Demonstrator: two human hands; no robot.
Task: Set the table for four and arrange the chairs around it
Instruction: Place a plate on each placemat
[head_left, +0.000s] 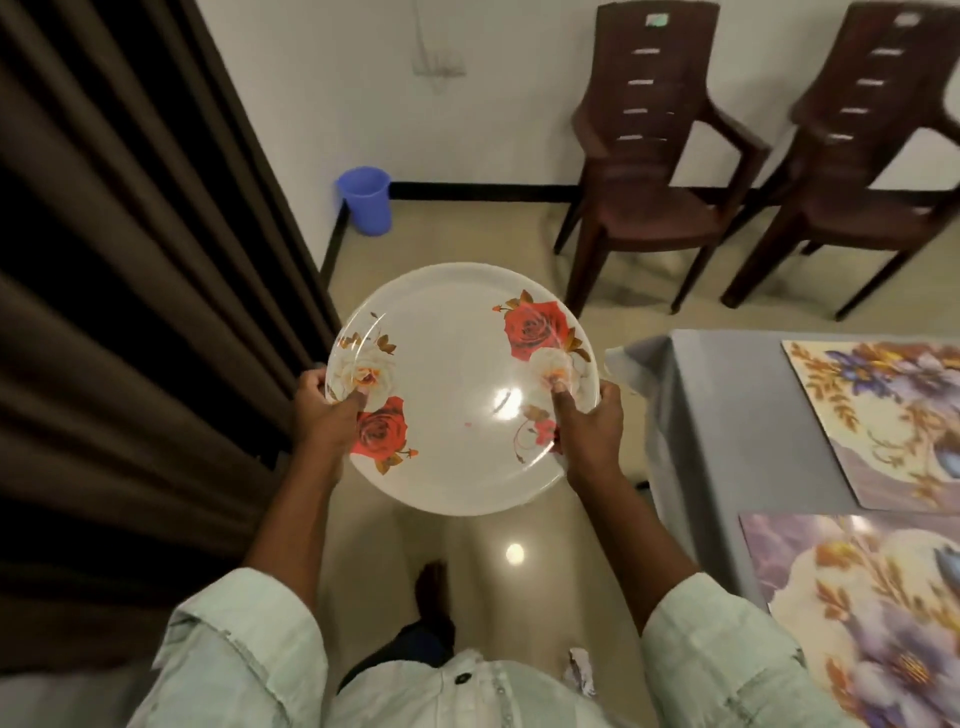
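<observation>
Left hand (332, 410) and right hand (589, 421) are pinching opposite rims of the plate (457, 384), thumbs on top — held over floor, left of the table (727, 395). Judging it rigid, glossy, likely slippery and breakable — rim grip suits.

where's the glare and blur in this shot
Head view: glare spots sit on the plate centre and on the glossy floor below it; the two chairs at the top right are motion-smeared; wide-angle distortion bends the curtain and table edges.

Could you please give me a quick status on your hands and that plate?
Left hand and right hand both grip plate by its rim. Plate over floor, not yet on table. Nothing in the way.
</observation>
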